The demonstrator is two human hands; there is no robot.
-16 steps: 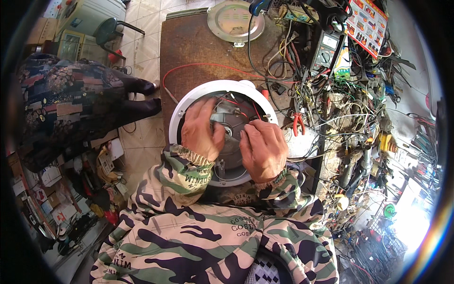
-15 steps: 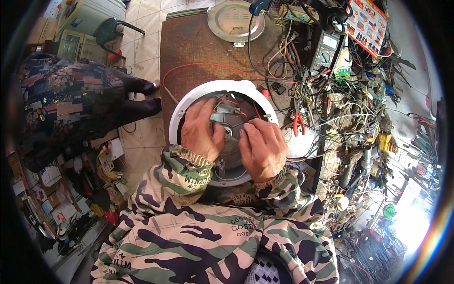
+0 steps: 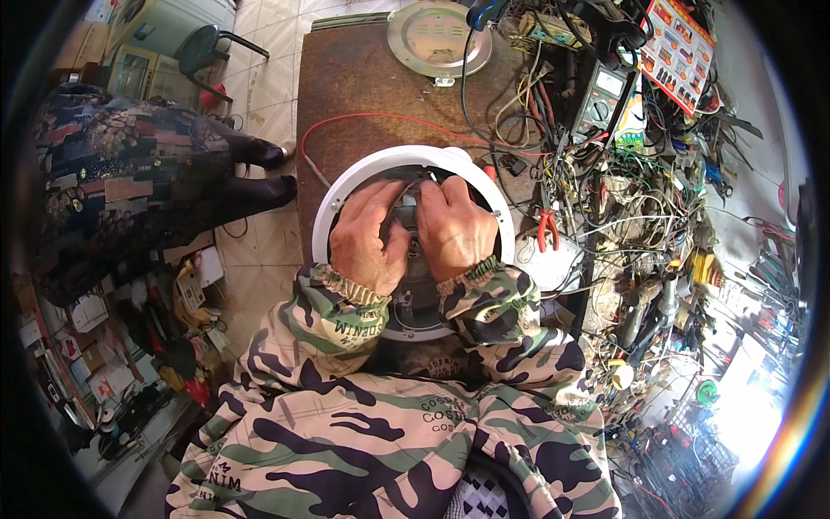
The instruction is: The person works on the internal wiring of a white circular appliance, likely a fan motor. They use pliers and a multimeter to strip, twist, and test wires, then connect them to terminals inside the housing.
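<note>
A white round appliance shell (image 3: 323,227) lies in front of me, its open side up, with a dark inside holding wires and metal parts. Both hands reach into it. My left hand (image 3: 370,235) is at the left part, fingers bent and closed, their tips lost in the dark interior. Beside it, my right hand (image 3: 456,227) has its fingers pressed together near the far inner wall, by a small wire end. What either hand grips is hidden by the fingers and shadow.
A round metal cover plate (image 3: 439,39) lies at the table's far end. A red test lead (image 3: 380,116) crosses the brown table (image 3: 346,82). Red-handled pliers (image 3: 546,232), a multimeter (image 3: 600,102) and tangled wires crowd the right. A person (image 3: 147,182) stands at left near a stool (image 3: 201,52).
My right hand has moved left and farther in, from the shell's right side to near its far inner wall. The left hand has hardly shifted.
</note>
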